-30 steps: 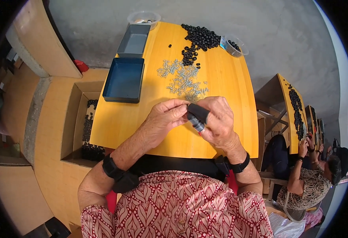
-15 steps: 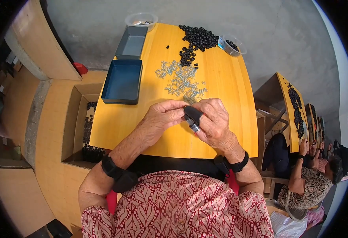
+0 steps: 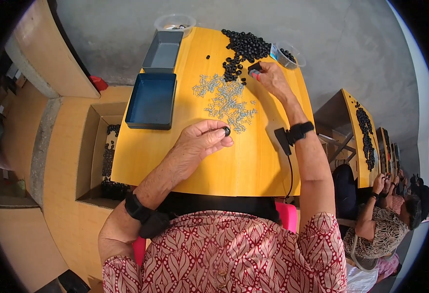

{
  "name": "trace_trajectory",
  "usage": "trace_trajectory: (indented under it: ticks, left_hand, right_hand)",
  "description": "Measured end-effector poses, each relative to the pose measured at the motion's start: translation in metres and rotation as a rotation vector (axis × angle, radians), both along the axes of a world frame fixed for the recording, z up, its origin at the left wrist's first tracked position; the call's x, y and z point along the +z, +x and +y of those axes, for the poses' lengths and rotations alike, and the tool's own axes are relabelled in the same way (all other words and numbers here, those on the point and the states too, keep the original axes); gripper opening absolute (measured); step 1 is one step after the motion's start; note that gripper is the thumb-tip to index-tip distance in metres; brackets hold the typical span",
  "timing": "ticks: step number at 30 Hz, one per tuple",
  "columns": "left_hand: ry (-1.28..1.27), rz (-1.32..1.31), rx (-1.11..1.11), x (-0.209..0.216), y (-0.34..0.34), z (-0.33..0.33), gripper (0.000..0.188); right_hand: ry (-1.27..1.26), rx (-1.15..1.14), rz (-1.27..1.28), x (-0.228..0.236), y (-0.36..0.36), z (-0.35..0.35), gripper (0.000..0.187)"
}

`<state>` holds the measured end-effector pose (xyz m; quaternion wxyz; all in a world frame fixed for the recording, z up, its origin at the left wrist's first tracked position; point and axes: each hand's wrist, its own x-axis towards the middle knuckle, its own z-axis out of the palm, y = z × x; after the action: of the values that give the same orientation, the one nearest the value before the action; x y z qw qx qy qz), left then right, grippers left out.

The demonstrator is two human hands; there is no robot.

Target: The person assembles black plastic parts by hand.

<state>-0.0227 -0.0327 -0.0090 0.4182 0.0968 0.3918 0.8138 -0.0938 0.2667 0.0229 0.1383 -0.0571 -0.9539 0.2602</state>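
Near the front middle of the table, my left hand (image 3: 200, 141) pinches a small round black piece (image 3: 226, 131) between thumb and fingertips. My right hand (image 3: 276, 82) is stretched to the far right, closed around a small black-and-grey hand tool (image 3: 255, 70) with a bit of red on it; its exact kind is unclear. The tool is beside the near right edge of a heap of round black pieces (image 3: 246, 45). Between my hands and that heap lie many small clear, silvery pieces (image 3: 226, 100), spread loosely over the wood.
The yellow wooden table (image 3: 190, 171) carries a dark blue tray (image 3: 151, 100), a grey tray (image 3: 163, 51) and two clear plastic bowls, one (image 3: 292, 57) holding black pieces. A cardboard box (image 3: 90, 161) stands at the left. Other people (image 3: 380, 229) sit at the right.
My right hand has moved away from my left, forward and right to the black heap, taking the tool along. My left hand stays in place, its black piece now uncovered.
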Motion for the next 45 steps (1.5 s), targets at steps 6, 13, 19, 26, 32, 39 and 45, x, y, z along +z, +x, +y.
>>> trace_trajectory:
  ticks: [6,13,19,26,32,39,45]
  left_hand:
    - [-0.012,0.006,0.015,0.004,-0.001,-0.002,0.023]
    - [-0.035,0.013,0.014,0.006,-0.002,-0.002,0.024]
    - [-0.006,0.002,0.019,0.004,-0.002,-0.002,0.023]
    - [-0.014,0.026,0.020,0.003,-0.003,0.000,0.031]
    - [-0.005,-0.001,0.030,0.005,-0.003,0.000,0.020]
    - [-0.005,0.000,0.133,0.006,-0.004,-0.002,0.023]
    - [-0.022,0.023,0.215,0.005,-0.002,-0.001,0.022]
  right_hand:
    - [0.111,0.010,-0.106,-0.013,-0.020,-0.006,0.023]
    - [0.294,-0.003,-0.157,-0.012,-0.020,-0.015,0.025]
    - [0.412,-0.052,-0.232,-0.003,-0.022,-0.031,0.029]
    - [0.369,-0.070,-0.257,-0.007,-0.024,-0.025,0.031]
    - [0.405,-0.066,-0.147,-0.015,-0.019,-0.020,0.023]
    - [0.017,0.110,0.185,0.014,0.032,-0.043,0.016]
    - [-0.021,0.381,0.385,0.036,0.115,-0.117,0.024]
